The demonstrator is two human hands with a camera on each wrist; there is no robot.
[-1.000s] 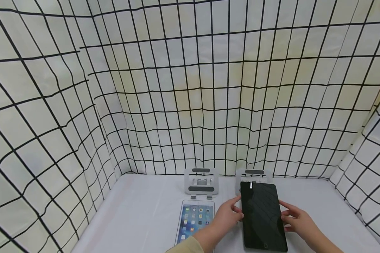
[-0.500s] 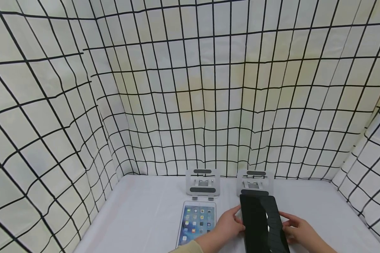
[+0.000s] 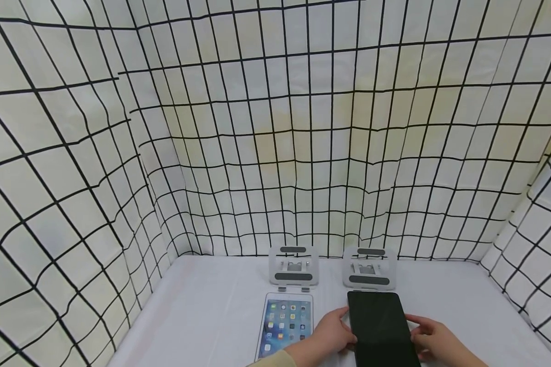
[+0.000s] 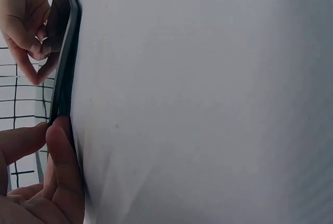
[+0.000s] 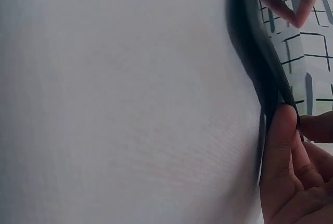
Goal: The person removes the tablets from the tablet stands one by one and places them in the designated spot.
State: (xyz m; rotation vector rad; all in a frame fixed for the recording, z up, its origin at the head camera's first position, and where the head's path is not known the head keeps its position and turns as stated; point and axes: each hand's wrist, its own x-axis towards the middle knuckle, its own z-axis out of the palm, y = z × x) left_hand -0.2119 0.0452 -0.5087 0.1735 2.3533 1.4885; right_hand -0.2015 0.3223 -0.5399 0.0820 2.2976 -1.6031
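A black tablet [image 3: 381, 323] lies low in the head view, its dark face up and its bottom end cut off by the frame. My left hand [image 3: 334, 330] pinches its left edge, while my right hand [image 3: 436, 340] pinches the right edge. Seen edge-on in the left wrist view, the black tablet [image 4: 65, 60] has thumb and fingers at its near edge. The right wrist view shows the right hand [image 5: 296, 172] gripping the tablet's edge [image 5: 270, 67], with a dark layer beneath it; whether that is a cover, I cannot tell.
A white tablet [image 3: 284, 323] with a lit screen of app icons lies left of the black one. Behind them stand two grey-white tablet stands, the left stand [image 3: 294, 262] and the right stand [image 3: 369, 266]. A gridded white curtain [image 3: 326, 153] encloses the white table [image 3: 197, 311].
Both hands have brought the black tablet down and nearer the person, and its tilt has changed. The right stand, partly covered before, now shows almost fully. The white tablet stays put.
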